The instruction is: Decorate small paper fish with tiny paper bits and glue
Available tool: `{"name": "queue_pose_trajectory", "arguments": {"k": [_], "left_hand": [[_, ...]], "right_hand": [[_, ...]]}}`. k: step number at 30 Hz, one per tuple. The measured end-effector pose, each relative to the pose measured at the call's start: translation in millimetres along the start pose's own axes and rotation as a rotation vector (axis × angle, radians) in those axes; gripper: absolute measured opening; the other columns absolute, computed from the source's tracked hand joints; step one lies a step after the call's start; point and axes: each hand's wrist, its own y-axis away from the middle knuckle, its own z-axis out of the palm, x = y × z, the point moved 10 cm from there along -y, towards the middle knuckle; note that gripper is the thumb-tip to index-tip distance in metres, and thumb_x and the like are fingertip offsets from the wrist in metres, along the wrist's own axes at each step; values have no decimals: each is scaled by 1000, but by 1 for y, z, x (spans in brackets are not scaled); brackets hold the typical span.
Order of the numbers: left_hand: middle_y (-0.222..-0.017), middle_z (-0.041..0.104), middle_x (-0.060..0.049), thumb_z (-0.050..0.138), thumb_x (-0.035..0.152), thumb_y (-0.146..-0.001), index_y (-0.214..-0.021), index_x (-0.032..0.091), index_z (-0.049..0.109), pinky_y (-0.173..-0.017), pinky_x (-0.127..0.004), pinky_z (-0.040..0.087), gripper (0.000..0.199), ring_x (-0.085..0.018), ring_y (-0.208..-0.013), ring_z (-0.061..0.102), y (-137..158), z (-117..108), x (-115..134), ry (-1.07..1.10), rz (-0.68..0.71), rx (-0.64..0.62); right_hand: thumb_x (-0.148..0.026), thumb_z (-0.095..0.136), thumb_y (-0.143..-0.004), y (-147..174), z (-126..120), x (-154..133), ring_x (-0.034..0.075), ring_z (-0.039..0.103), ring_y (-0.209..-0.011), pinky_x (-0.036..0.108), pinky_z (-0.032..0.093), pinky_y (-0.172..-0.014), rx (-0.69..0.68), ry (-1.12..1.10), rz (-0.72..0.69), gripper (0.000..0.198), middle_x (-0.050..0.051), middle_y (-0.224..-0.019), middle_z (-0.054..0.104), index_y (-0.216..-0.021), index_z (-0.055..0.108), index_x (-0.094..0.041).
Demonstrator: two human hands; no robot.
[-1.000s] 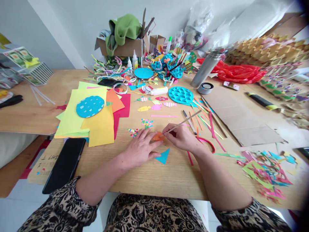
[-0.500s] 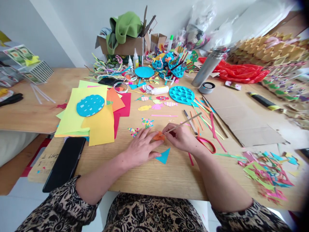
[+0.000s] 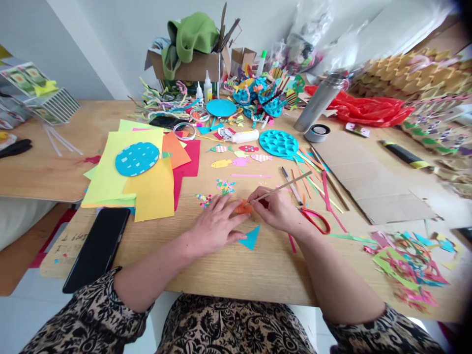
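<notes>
My left hand (image 3: 217, 223) lies flat with its fingers spread, fingertips against a small orange paper cutout (image 3: 243, 207) on the table. Pinched in my right hand (image 3: 273, 209) is a thin brown stick (image 3: 295, 184), its lower end at the cutout and its other end slanting up to the right. By my left thumb lies a blue paper triangle (image 3: 251, 238). Small piles of colored paper bits (image 3: 225, 185) sit just beyond my left fingers. Farther back are several paper fish (image 3: 221, 163). Orange-handled scissors (image 3: 315, 221) and a pen (image 3: 291, 185) rest beside my right hand.
Colored paper sheets (image 3: 155, 196) and a black phone (image 3: 96, 248) lie at left. A steel flask (image 3: 320, 103) stands behind a cardboard sheet (image 3: 376, 182). Paper scraps (image 3: 409, 265) are heaped at right. A box (image 3: 191, 66) with green cloth stands at the back.
The stick's upper end has shifted slightly to the right. Both hands stay at the orange cutout. The camera view has moved a little.
</notes>
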Motion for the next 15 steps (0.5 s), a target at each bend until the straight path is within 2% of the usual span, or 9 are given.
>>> {"name": "queue_pose_trajectory", "arguments": {"k": [7, 15], "left_hand": [[-150, 40, -7, 46, 58, -91, -138, 30, 50, -116, -57, 21, 54, -34, -142, 24, 0, 0, 0, -2, 6, -3], [-151, 39, -7, 45, 58, -92, -138, 30, 50, -116, -56, 20, 55, -33, -143, 23, 0, 1, 0, 1, 11, 9]], "right_hand": [[-12, 50, -83, 0, -2, -1, 12, 60, -62, 24, 42, -58, -2, 33, 7, 16, 6, -81, 69, -75, 63, -16], [-15, 51, -83, -1, 0, 6, 8, 54, -50, 22, 38, -48, -5, -16, 65, 16, 6, -81, 70, -76, 65, -15]]}}
